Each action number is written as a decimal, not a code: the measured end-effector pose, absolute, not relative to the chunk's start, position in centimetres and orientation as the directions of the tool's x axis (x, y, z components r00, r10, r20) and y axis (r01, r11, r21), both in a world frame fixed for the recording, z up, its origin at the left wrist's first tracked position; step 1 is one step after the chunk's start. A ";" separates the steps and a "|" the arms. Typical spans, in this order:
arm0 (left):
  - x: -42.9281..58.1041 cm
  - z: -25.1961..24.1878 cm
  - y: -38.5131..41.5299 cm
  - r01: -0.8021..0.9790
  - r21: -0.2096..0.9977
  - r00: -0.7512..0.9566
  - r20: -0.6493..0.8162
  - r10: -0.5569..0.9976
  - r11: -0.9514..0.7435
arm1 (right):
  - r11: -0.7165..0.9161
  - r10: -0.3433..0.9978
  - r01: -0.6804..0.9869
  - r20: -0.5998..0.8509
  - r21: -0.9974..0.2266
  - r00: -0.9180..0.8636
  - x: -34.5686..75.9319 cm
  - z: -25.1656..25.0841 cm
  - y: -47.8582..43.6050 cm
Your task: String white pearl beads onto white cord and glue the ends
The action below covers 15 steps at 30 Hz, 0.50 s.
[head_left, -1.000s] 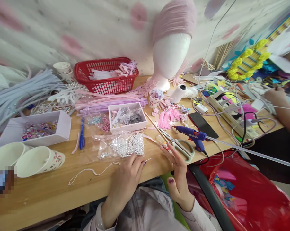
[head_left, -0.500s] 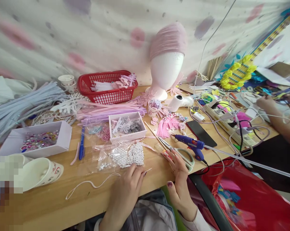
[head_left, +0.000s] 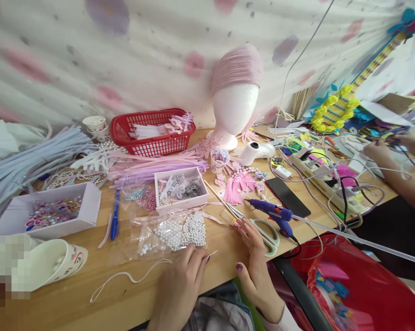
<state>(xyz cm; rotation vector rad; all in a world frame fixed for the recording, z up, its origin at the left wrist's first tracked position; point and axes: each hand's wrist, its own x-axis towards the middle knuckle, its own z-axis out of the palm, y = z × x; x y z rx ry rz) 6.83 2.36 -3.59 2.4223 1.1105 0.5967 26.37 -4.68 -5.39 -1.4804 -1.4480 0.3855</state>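
My left hand [head_left: 181, 280] is closed in a pinch on a thin white cord [head_left: 134, 279]. One short end pokes out past my fingertips, and the rest trails left over the table to a loop. Just beyond it lies a clear bag of white pearl beads [head_left: 179, 231]. My right hand [head_left: 257, 271] is open, its fingers stretched over the table edge by the scissors [head_left: 267, 234] with pale green handles. Its fingertips cover part of a small red-and-clear item that I cannot make out. A blue glue gun [head_left: 272, 212] with a long glue stick lies right of the scissors.
Left stand a paper cup [head_left: 69, 262], a box of gems [head_left: 90, 211] and a blue pen [head_left: 115, 220]. Behind are a small white box [head_left: 198, 202], a red basket [head_left: 148, 149] and a foam head [head_left: 233, 108]. A phone [head_left: 290, 197] lies right; another person's hand [head_left: 376, 149] works beyond cables.
The view has tilted slightly, so the table things sit a little lower in the picture. My left hand still pinches the cord, and my right hand stays stretched near the scissors.
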 end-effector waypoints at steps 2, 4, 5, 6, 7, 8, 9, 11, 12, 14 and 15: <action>6.8 -3.9 2.4 0.594 0.525 0.594 0.225 0.773 -0.609 | 0.203 0.889 0.575 0.396 -0.792 0.232 26.4 -5.5 -4.6; 6.8 -4.1 2.5 0.591 0.519 0.591 0.243 0.769 -0.618 | 0.191 0.892 0.586 0.388 -0.788 0.232 26.4 -5.5 -4.5; 6.8 -4.2 2.5 0.590 0.514 0.591 0.251 0.767 -0.623 | 0.184 0.892 0.596 0.388 -0.781 0.233 26.3 -5.5 -4.5; 6.8 -4.2 2.5 0.591 0.508 0.588 0.260 0.766 -0.626 | 0.176 0.891 0.611 0.388 -0.772 0.234 26.3 -5.4 -4.5; 6.9 -4.3 2.5 0.596 0.500 0.582 0.271 0.767 -0.628 | 0.166 0.890 0.628 0.389 -0.760 0.236 26.3 -5.5 -4.5; 7.0 -4.5 2.5 0.601 0.491 0.574 0.284 0.768 -0.630 | 0.155 0.889 0.646 0.391 -0.747 0.239 26.3 -5.6 -4.5; 7.0 -4.6 2.5 0.608 0.483 0.565 0.295 0.770 -0.631 | 0.147 0.886 0.661 0.395 -0.736 0.243 26.3 -5.7 -4.6; 7.1 -4.9 2.5 0.610 0.474 0.556 0.315 0.769 -0.635 | 0.140 0.880 0.681 0.406 -0.718 0.247 26.3 -6.1 -4.7; 7.2 -5.1 2.5 0.606 0.475 0.557 0.318 0.767 -0.638 | 0.142 0.877 0.686 0.412 -0.714 0.247 26.3 -6.2 -4.7; 7.2 -5.5 2.6 0.600 0.478 0.561 0.320 0.763 -0.641 | 0.154 0.871 0.694 0.428 -0.704 0.241 26.2 -6.0 -4.6; 7.2 -5.6 2.6 0.596 0.479 0.562 0.325 0.761 -0.644 | 0.164 0.866 0.696 0.439 -0.699 0.238 26.2 -5.4 -4.5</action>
